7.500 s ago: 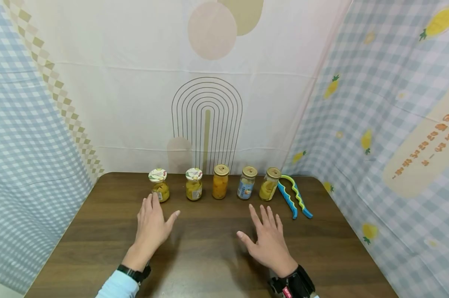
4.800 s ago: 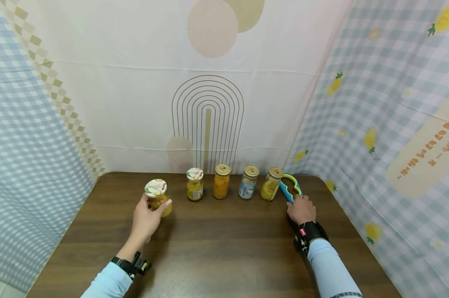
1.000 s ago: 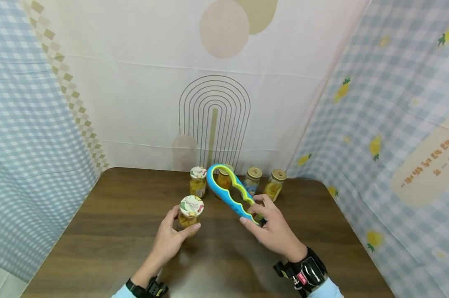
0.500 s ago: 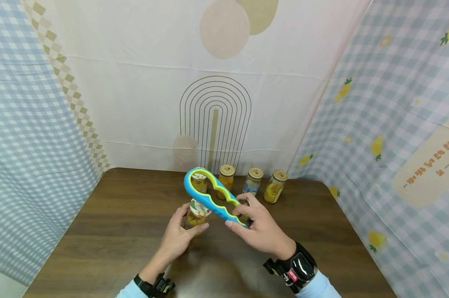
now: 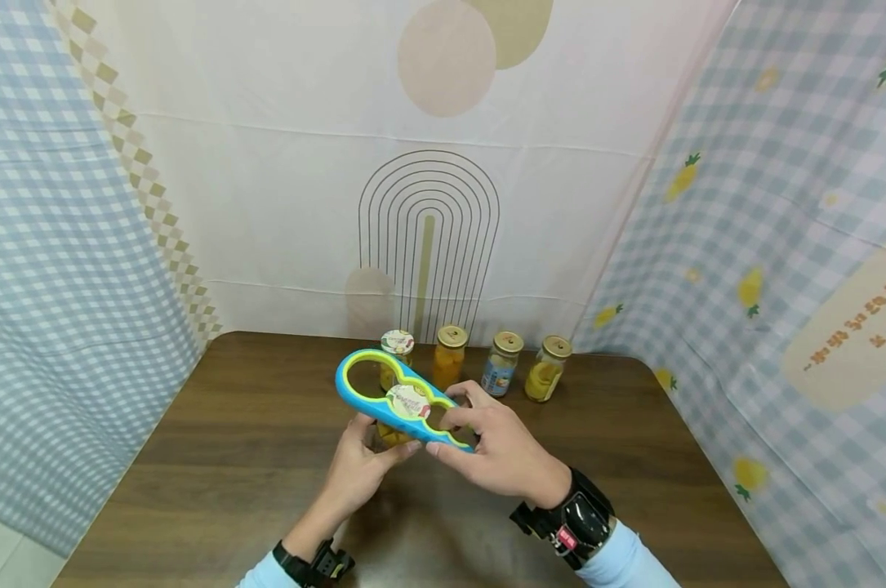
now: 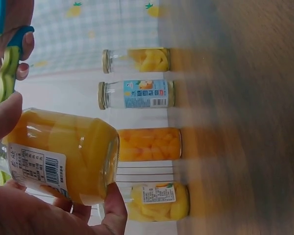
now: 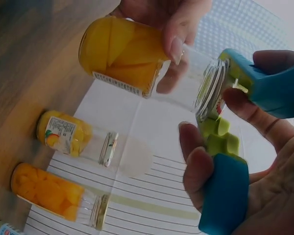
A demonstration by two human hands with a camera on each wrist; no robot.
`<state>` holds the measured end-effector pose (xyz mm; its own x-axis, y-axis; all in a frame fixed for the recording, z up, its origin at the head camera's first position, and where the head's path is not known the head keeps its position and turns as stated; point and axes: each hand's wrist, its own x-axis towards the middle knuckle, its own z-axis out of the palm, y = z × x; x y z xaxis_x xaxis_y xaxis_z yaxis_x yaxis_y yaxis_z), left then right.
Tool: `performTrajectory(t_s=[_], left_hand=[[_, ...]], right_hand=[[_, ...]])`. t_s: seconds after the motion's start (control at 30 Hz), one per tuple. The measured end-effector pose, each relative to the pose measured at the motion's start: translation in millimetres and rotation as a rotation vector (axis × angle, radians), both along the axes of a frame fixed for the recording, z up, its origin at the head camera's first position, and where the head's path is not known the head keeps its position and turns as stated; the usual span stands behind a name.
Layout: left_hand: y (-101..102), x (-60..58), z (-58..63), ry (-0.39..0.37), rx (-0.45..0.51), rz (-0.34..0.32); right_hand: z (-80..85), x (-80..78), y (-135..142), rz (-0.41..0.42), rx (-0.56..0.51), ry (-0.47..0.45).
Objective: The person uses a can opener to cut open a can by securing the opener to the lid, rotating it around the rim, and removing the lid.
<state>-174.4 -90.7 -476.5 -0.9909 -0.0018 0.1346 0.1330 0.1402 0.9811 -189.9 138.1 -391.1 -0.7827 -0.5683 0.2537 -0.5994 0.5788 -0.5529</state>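
"Blue tool [image 5: 372, 407], how's it lying?"

"Slantwise, from far left down to my right hand [image 5: 501, 445], fingers curled on its handles [image 7: 225, 196]; the lid [image 5: 408, 400] sits between its arms, left of those fingers."

"And the jar [image 5: 391, 434]?"

"Below, gripped by my left hand [image 5: 358, 468]."

"Wrist view?"

"Right one shows the clear neck [image 7: 195, 68]; the head view hides it."

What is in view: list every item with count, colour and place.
Held jar: 1, yellow, centre
Opener: 1, blue and green, at that jar's lid
White-lidded jar: 1, yellow, row's left end
Gold-lidded jars: 3, orange, blue-labelled, yellow, rest of row
Table: 1, brown, underneath
Backdrop: 1, white, behind
Checked panels: 2, blue-white, both sides
Wrist devices: 2, black, both wrists
Sleeves: 2, light blue, forearms
Left grip: 1, on jar
Right grip: 1, on opener
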Motion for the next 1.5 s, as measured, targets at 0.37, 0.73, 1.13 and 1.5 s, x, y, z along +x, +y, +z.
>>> performTrajectory(t_s=[0.37, 0.73, 1.13, 1.5], left_hand=[[0.7, 3.4, 1.0, 0.006, 0.008, 0.004], [-0.8, 5.0, 0.5, -0.038, -0.013, -0.017], [-21.6, 10.3, 6.7, -0.004, -0.032, -0.290], [-39.8, 11.3, 7.6, 0.145, -0.021, -0.610]], right_hand=[[1.9, 5.3, 0.1, 0.023, 0.042, 0.027], [2.6, 5.2, 2.5, 0.052, 0.050, 0.046], [15.7, 3.9, 13.1, 0.219, 0.003, 0.089], [30.6, -6.3, 25.0, 0.417, 0.094, 0.040]])
